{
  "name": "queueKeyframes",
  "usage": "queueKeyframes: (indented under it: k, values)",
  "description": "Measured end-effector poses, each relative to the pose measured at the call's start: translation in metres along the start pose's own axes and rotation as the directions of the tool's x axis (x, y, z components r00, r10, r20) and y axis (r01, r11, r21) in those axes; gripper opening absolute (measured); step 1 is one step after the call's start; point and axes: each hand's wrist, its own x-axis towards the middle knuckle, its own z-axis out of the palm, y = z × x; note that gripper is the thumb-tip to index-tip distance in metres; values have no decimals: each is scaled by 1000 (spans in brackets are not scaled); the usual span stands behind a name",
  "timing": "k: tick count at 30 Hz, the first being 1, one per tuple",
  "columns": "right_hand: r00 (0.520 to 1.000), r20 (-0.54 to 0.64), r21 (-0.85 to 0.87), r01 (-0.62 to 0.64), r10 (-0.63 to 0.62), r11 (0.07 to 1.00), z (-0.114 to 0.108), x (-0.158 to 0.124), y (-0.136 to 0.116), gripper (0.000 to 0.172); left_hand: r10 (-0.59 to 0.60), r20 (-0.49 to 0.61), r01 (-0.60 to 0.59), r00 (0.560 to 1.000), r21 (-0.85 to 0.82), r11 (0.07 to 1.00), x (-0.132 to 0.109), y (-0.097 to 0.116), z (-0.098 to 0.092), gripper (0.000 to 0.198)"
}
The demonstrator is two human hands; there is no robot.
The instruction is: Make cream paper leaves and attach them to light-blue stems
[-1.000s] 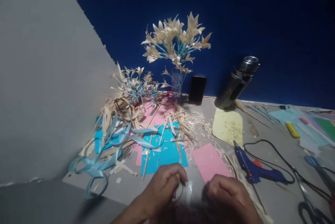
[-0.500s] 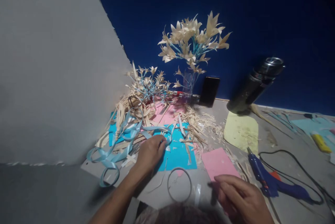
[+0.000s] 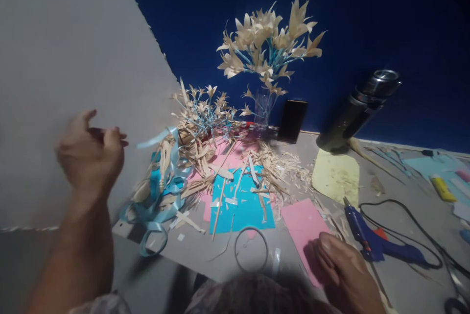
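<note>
My left hand [image 3: 90, 157] is raised at the left in front of a grey board [image 3: 66, 59], blurred, with its fingers pinched together. A light blue ribbon [image 3: 161, 177] rises from its tangle on the table toward those fingers. My right hand [image 3: 341, 270] lies low at the bottom right, fingers stretched flat on the edge of a pink paper [image 3: 301, 218], holding nothing I can see. A thin wire ring [image 3: 251, 250] and a short clear strip [image 3: 276, 261] lie on the table between my hands.
Straw flowers stand in a glass vase [image 3: 268, 49] at the back, with more flowers and straw scraps [image 3: 205, 113] over a blue paper [image 3: 242, 206]. A blue glue gun [image 3: 367, 243] with its cord, a yellow sheet [image 3: 336, 177], a metal flask [image 3: 360, 108] and a dark phone [image 3: 292, 120] lie to the right.
My left hand left the wire ring, reached the ribbon on the blue paper, then swung up and left, dragging the ribbon off the paper. My right hand settled lower onto the pink paper.
</note>
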Motion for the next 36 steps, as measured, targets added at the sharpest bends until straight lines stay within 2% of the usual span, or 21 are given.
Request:
queueKeyframes:
  k: [1,2,3,4,5,6,7,9,12,17,18,20,21,23,25,27,28,30,32,34,36]
  values:
    - [1000,-13,-15,4,-5,1000,1,0,0,59,25,-29,-26,999,-54,998,-14,5,-5,38]
    - [1000,-21,-29,12,-12,1000,2,-1,0,60,51,23,-47,998,-137,989,-31,10,-10,31]
    - [999,-26,-41,19,-20,999,3,-1,-1,60,49,94,-28,994,-209,978,-49,14,-13,29]
    - [999,-25,-50,20,-21,999,4,-2,-2,60,66,234,8,970,-300,954,-66,15,-14,29]
    - [999,-34,-57,14,-16,998,5,-2,-3,57,87,394,59,915,-344,937,-81,15,-13,29]
    - [999,-52,-68,1,-4,998,5,-2,-4,52,94,504,92,858,-332,939,-94,13,-10,31]
    - [997,-72,-84,-18,12,996,5,-2,-5,47,77,563,134,823,-325,936,-104,9,-6,32]
    - [995,-92,-113,-52,42,992,4,-1,-4,42,37,596,180,802,-301,937,-117,2,4,33]
    - [998,-30,-142,-54,50,988,4,1,-1,42,97,687,167,720,-307,937,-125,1,14,34]
    - [996,66,-210,-39,54,977,4,0,-5,38,275,741,112,613,-426,898,-145,34,13,30]
    - [996,70,-191,-38,52,981,3,-2,-6,40,334,757,104,562,-465,879,-153,42,13,29]
    - [997,63,-88,-31,36,996,1,-4,-4,44,461,778,70,427,-536,841,-171,56,13,28]
    - [998,57,-14,-20,20,1000,-1,-5,-1,47,501,778,32,378,-552,833,-181,61,14,27]
    - [999,48,121,14,-19,993,-3,-7,5,49,523,783,-90,336,-526,846,-199,70,16,26]
    - [998,41,186,46,-55,981,-3,-8,11,51,493,810,-218,317,-444,869,-212,75,18,23]
    - [996,38,191,73,-82,979,-2,-7,12,53,452,844,-295,289,-370,881,-218,78,20,18]
    - [996,38,177,77,-85,981,-1,-6,11,54,438,855,-309,278,-352,884,-219,79,21,17]
    - [998,33,139,57,-62,989,2,-4,7,50,439,851,-283,288,-362,888,-218,79,21,18]
    - [1000,26,120,4,-7,993,4,-3,2,40,473,815,-205,336,-427,881,-214,77,21,22]
    - [998,33,103,-48,45,994,6,-2,-1,34,494,761,-138,420,-484,864,-207,74,22,25]
    - [997,33,38,-73,72,997,7,-3,-2,27,494,715,-132,495,-500,856,-199,71,25,26]
